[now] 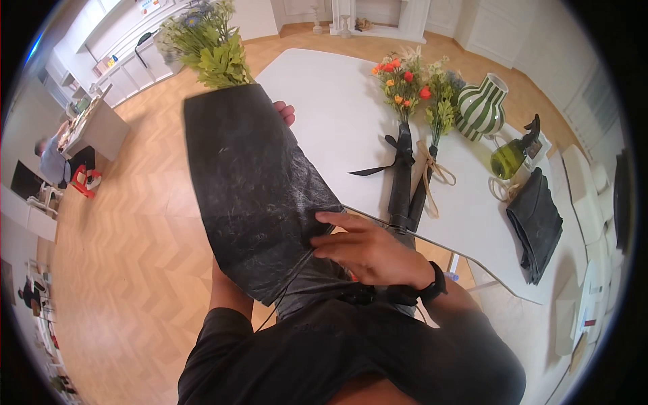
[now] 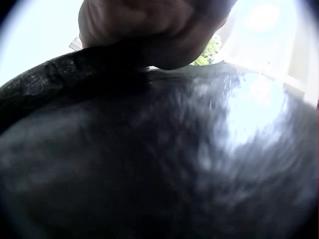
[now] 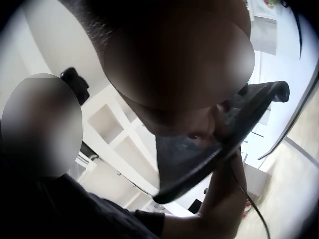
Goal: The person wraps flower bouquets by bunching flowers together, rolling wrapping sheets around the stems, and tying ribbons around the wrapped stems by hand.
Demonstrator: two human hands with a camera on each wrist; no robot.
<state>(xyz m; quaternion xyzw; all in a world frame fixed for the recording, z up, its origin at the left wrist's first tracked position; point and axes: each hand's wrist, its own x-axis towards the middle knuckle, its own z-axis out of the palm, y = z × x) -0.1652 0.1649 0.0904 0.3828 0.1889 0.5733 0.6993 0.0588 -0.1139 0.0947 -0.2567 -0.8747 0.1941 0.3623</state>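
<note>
Black wrapping (image 1: pixel 243 175) with a creased, shiny surface lies across the person's front in the head view, green leaves and small flowers (image 1: pixel 219 57) showing past its far end. Beneath it passes the left arm; fingertips of the left hand (image 1: pixel 284 113) show at its right edge. The left wrist view has the curled left hand (image 2: pixel 149 30) gripping over the dark sheet (image 2: pixel 149 149). On the wrapping's lower right edge rests the right hand (image 1: pixel 368 253), fingers extended. In the right wrist view the right hand is dim against the black sheet (image 3: pixel 184 164).
On the white table (image 1: pixel 310 81) lie two black-wrapped bouquets (image 1: pixel 403 169), one tied with tan ribbon (image 1: pixel 439 169). Farther right are a green-striped vase (image 1: pixel 482 108), a green spray bottle (image 1: pixel 507 158) and folded black material (image 1: pixel 535 226). Someone sits at the far left (image 1: pixel 54 162).
</note>
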